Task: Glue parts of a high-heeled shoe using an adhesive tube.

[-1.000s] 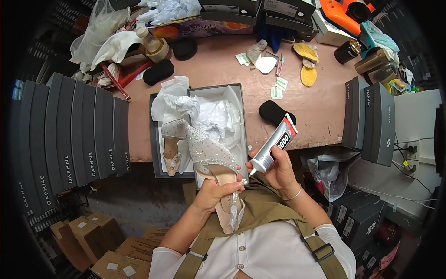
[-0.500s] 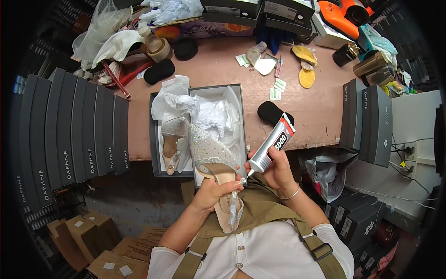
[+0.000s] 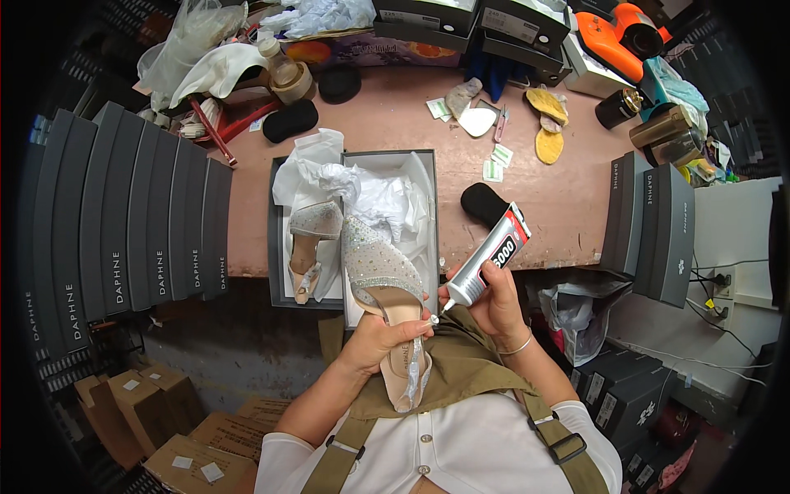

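Note:
My left hand (image 3: 372, 342) is closed around a pale shoe (image 3: 385, 262) with a pointed toe, its upper covered in small sparkling stones. The toe points away from me, over the shoe box (image 3: 434, 185), and the heel end hangs towards my lap. At the left fingertips shows a small white piece that looks like a cap (image 3: 434, 319). My right hand (image 3: 497, 311) grips a silver, black and red glue tube (image 3: 485, 262). Its white nozzle points down-left, close to the cap but apart from it. The matching shoe (image 3: 315, 222) lies in the box's left side among white tissue paper (image 3: 374, 202).
Tall grey shoe boxes (image 3: 140, 222) line the left, and more (image 3: 666, 222) stand right. Black pads (image 3: 484, 204), yellow sponges (image 3: 549, 144), a small knife (image 3: 500, 123) and green-white packets (image 3: 497, 160) lie on the pink table (image 3: 568, 198). An orange tool (image 3: 607, 45) sits far right.
The glue tube's nozzle has drawn slightly away from the cap, up and to the right. Both hands keep their grips. The whole view has shifted a little.

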Demonstrator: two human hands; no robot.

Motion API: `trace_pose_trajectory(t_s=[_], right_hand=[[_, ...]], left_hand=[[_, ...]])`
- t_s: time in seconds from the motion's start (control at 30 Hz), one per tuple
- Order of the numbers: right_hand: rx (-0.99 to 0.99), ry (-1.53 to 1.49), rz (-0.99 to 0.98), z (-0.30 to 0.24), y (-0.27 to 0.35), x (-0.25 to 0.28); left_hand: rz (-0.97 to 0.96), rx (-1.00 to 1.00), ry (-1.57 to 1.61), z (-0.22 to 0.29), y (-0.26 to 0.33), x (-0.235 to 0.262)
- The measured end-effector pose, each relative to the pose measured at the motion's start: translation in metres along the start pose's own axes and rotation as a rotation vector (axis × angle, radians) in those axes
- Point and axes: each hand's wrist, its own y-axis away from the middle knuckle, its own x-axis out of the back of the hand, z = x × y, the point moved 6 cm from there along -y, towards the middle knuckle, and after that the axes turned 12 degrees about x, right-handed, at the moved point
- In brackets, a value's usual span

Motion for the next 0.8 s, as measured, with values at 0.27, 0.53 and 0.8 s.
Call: trace_pose_trajectory(t_s=[0.27,0.53,0.8], right_hand=[[0.018,0.016,-0.014,-0.007,0.003,-0.005],[0.197,0.375,0.004,-0.018,-0.004,0.001],[0.190,0.370,-0.011,-0.008,-0.007,0.010]], left_hand=[[-0.009,-0.013,-0.031,0.000,0.001,-0.001],[0.014,-0.048,-0.020,0.002,0.000,-0.001],[0.099,-0.108,-0.047,0.008,0.011,-0.005]])
